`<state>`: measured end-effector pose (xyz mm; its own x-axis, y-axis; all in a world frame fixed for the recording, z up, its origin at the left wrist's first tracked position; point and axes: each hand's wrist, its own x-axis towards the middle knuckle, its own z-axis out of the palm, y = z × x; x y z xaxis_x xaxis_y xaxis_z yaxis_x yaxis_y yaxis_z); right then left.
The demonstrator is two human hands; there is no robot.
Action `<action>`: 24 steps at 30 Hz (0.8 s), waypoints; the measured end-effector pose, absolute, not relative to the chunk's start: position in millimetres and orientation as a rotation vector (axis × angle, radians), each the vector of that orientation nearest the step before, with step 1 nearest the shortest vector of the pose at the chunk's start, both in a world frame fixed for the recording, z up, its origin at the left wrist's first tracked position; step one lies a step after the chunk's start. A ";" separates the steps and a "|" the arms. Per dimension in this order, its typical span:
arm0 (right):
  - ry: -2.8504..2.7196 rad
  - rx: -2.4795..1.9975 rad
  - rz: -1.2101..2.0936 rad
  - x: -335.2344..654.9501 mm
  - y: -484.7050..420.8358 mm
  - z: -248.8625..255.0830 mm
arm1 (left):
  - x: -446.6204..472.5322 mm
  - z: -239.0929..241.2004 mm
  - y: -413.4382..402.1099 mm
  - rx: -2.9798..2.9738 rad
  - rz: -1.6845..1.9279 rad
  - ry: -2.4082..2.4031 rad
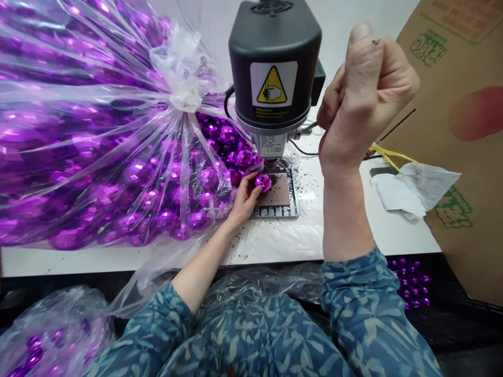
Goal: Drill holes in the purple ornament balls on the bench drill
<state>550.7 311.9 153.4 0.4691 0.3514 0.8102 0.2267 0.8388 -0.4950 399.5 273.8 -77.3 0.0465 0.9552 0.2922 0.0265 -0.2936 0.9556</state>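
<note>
My left hand (243, 198) pinches a small purple faceted ball (263, 181) and holds it on the metal base plate (280, 208) directly under the spindle of a black bench drill (274, 68). My right hand (363, 99) is raised beside the drill head, curled into a fist around the machine's thin metal lever (311, 126), most of which is hidden in my grip. Both arms wear blue leaf-patterned sleeves.
A big clear plastic bag (98, 131) full of purple balls fills the table's left side. A cardboard box (467, 131) leans at the right, with crumpled white paper (412, 188) beside it. More purple balls lie in a bag (35, 345) at lower left and loose (412, 283) below the table edge.
</note>
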 end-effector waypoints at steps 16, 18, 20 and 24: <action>-1.072 -0.466 0.174 550.2 308.9 154.8 | 411.4 -86.2 283.1 1.477 1.346 0.968; -1.070 -0.463 0.156 549.6 308.2 155.1 | 411.6 -83.1 280.8 1.517 1.317 0.964; -1.080 -0.483 0.139 549.1 308.1 155.2 | 412.4 -80.0 278.9 1.550 1.298 0.969; -1.088 -0.452 0.105 549.5 308.5 153.7 | 414.7 -75.8 277.3 1.553 1.307 0.968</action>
